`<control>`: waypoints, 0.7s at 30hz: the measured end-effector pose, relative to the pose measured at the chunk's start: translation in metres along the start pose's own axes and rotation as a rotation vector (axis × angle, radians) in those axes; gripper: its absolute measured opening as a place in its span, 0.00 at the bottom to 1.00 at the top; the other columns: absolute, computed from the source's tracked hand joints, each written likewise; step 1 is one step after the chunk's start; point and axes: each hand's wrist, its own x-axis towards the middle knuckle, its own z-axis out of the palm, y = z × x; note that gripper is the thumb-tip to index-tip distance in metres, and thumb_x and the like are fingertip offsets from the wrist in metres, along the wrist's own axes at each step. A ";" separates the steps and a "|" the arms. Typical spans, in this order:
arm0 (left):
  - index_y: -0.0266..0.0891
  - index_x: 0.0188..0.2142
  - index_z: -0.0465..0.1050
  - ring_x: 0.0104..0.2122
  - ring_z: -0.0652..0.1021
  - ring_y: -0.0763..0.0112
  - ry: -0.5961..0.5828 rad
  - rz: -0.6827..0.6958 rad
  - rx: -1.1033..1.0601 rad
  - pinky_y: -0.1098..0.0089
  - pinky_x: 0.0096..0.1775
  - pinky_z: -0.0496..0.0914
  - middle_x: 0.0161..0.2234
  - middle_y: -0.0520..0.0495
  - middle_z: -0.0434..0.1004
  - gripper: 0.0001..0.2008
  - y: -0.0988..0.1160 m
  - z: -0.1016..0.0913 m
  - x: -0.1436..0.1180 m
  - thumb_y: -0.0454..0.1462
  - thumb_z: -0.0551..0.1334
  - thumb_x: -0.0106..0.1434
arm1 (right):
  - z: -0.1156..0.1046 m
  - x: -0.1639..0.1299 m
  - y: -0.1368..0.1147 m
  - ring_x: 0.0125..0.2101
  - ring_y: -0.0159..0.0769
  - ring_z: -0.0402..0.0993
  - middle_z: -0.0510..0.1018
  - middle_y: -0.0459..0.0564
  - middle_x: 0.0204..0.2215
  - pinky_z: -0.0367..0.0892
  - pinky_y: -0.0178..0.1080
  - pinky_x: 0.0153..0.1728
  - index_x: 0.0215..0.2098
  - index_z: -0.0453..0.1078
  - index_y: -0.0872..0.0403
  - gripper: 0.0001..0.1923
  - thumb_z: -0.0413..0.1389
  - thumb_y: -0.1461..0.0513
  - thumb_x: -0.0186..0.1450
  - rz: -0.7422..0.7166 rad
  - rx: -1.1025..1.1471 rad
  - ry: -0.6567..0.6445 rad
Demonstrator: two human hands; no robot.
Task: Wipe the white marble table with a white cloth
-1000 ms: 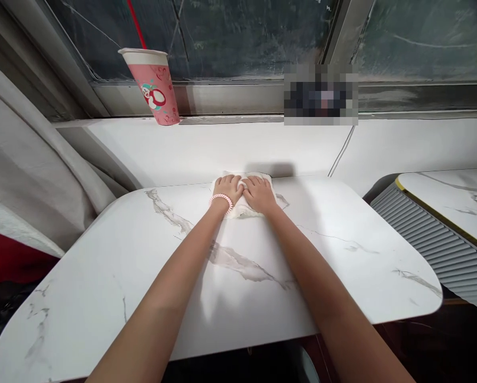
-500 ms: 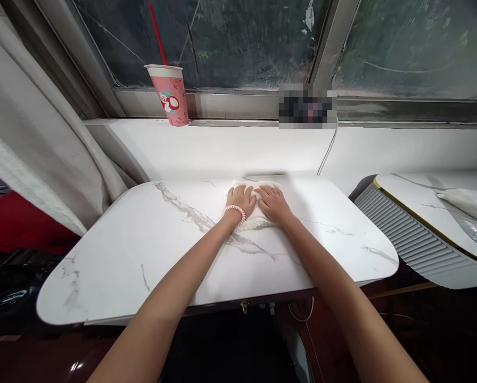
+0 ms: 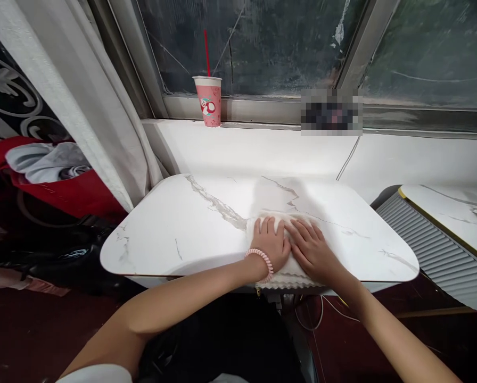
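A folded cream-white cloth [image 3: 292, 279] lies on the white marble-patterned tabletop [image 3: 154, 229], close to the front edge, with its scalloped border hanging slightly over. My left hand [image 3: 270, 244] rests flat on the cloth, fingers extended; a pink coiled band circles its wrist. Beside it, my right hand [image 3: 310, 250] also presses flat on the cloth with fingers stretched out and slanting to the left. The two hands nearly touch at the thumbs. Part of the cloth is hidden under them.
On the window ledge stands a pink paper cup [image 3: 210, 103] with a red straw; a blurred-out object [image 3: 331, 113] is farther right. A curtain [image 3: 90, 101] and a red bag [image 3: 71, 194] holding fabric are at left. Another marble-patterned table [image 3: 442, 213] stands at right.
Both hands and the cloth have moved from the back of the tabletop toward its front edge. The camera view has shifted, showing more of the left side.
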 end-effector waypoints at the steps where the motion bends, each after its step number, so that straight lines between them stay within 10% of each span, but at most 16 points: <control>1: 0.31 0.64 0.60 0.65 0.61 0.52 -0.018 -0.001 -0.006 0.47 0.65 0.52 0.65 0.33 0.61 0.26 0.004 -0.001 0.001 0.42 0.46 0.71 | -0.001 -0.003 0.003 0.65 0.49 0.55 0.65 0.60 0.63 0.51 0.56 0.63 0.66 0.59 0.56 0.27 0.36 0.57 0.73 -0.001 0.000 0.009; 13: 0.31 0.64 0.60 0.66 0.59 0.50 -0.038 0.082 -0.087 0.47 0.66 0.49 0.65 0.32 0.60 0.27 0.043 0.017 0.054 0.43 0.47 0.71 | -0.003 -0.014 0.066 0.61 0.51 0.60 0.66 0.60 0.60 0.58 0.57 0.58 0.66 0.57 0.51 0.26 0.40 0.56 0.72 0.079 0.012 0.026; 21: 0.34 0.62 0.62 0.65 0.61 0.54 -0.015 0.017 -0.111 0.51 0.66 0.49 0.63 0.34 0.63 0.25 0.018 0.026 0.123 0.42 0.48 0.70 | 0.022 0.049 0.111 0.59 0.49 0.61 0.68 0.59 0.58 0.57 0.55 0.58 0.62 0.62 0.52 0.25 0.38 0.57 0.71 0.100 0.020 0.005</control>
